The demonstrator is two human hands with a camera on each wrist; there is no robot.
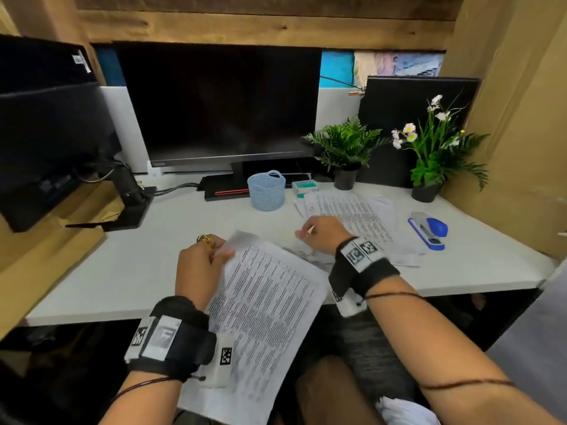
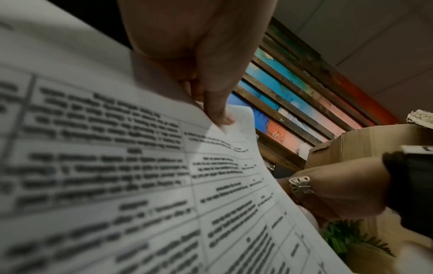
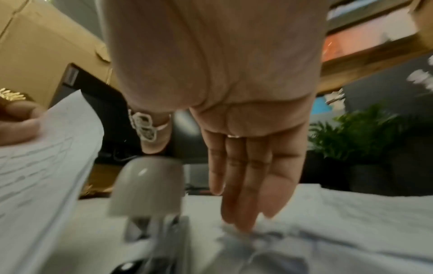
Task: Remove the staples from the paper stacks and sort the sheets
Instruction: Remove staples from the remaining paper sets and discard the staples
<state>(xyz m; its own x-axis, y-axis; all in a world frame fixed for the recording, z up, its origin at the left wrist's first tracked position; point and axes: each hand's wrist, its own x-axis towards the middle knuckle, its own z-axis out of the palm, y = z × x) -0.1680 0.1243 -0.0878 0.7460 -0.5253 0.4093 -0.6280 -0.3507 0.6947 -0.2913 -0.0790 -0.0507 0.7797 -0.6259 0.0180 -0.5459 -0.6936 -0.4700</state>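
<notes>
Sheet [image 1: 264,305] overhanging desk edge [image 1: 92,311]

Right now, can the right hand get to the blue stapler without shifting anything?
Probably yes. The right hand is open over the loose sheets, and the blue stapler lies uncovered just to its right on the desk, with nothing standing between them.

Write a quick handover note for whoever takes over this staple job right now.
Left hand: pinches the top corner of a printed paper stack, lifted and hanging over the desk edge.
Right hand: fingers straight, reaching down to the crumpled papers; a grey tool lies next to them, not gripped.
Loose printed sheets lie behind the right hand, blue stapler to their right.
Done: some sheets laid out.
Left: the held stack; whether it is still stapled cannot be seen.
</notes>
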